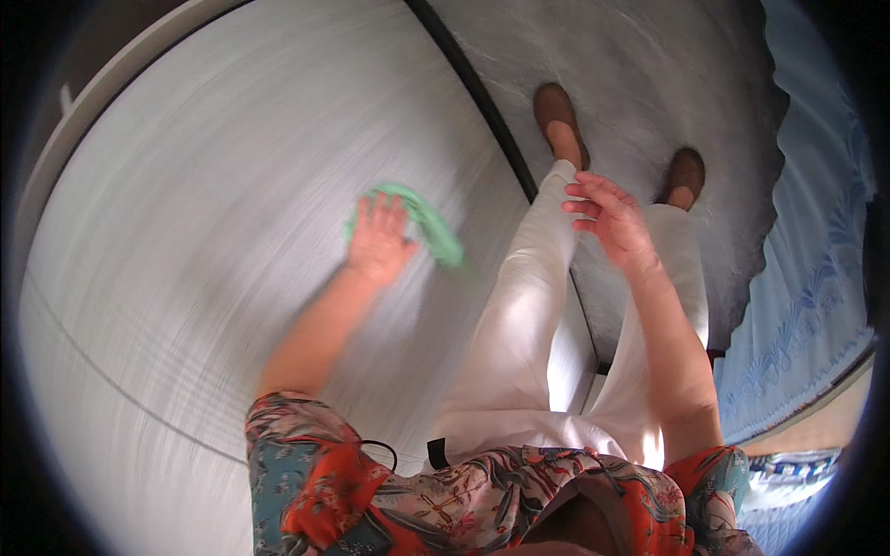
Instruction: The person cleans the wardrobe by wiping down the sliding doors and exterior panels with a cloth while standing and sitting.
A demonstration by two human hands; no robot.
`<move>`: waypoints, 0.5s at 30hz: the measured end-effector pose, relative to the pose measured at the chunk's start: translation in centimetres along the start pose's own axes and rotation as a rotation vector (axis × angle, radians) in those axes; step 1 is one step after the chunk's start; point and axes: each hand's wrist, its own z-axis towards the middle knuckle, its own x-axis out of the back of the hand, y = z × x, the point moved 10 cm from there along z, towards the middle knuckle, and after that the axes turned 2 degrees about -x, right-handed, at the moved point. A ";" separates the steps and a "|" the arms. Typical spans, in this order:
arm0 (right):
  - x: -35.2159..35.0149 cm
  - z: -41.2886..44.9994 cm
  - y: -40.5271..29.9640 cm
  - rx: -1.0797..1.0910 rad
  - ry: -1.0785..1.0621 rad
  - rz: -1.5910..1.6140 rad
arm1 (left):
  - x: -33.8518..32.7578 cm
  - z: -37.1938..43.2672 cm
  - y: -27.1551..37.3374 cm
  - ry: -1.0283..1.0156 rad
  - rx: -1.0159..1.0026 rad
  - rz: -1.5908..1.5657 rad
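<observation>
My left hand (381,243) lies flat, fingers spread, over a green cloth (438,233) on a large light grey wood-grain panel (229,174). The cloth is bunched past the fingertips, and one end trails off to the right of the hand, blurred. How the fingers grip it is partly hidden. In front of my white-trousered legs, my right hand (612,219) hangs in the air with slightly curled, parted fingers and holds nothing.
A black strip (480,104) runs along the panel's edge by the grey marbled floor (626,62). My feet in brown shoes (554,104) stand there. A pale blue patterned fabric skirt (799,278) hangs at the right. Folded striped fabric (793,464) lies at lower right.
</observation>
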 end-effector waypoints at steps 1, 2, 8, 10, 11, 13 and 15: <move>-0.3 -0.3 -0.2 -0.001 -0.029 0.013 | 4.3 -1.9 -5.5 0.249 0.142 -0.187; 0.2 -0.7 -0.8 0.023 -0.008 0.005 | 8.4 -3.3 -10.5 0.401 0.306 -0.088; 0.7 -1.7 -0.7 0.030 0.004 0.000 | 18.0 -11.1 -29.5 0.557 0.790 0.399; 0.8 -1.6 -0.9 0.043 -0.017 -0.005 | 16.6 -8.1 -27.8 0.414 0.891 0.399; 0.6 -1.4 -1.0 0.047 -0.017 -0.005 | 15.2 -5.8 -24.6 0.463 0.793 0.351; -0.3 -1.4 -1.4 0.051 -0.037 0.015 | 10.2 -0.4 -15.9 0.409 0.541 0.047; -0.7 -1.0 -0.8 0.049 -0.053 0.029 | 3.0 2.9 -4.9 0.174 0.242 0.019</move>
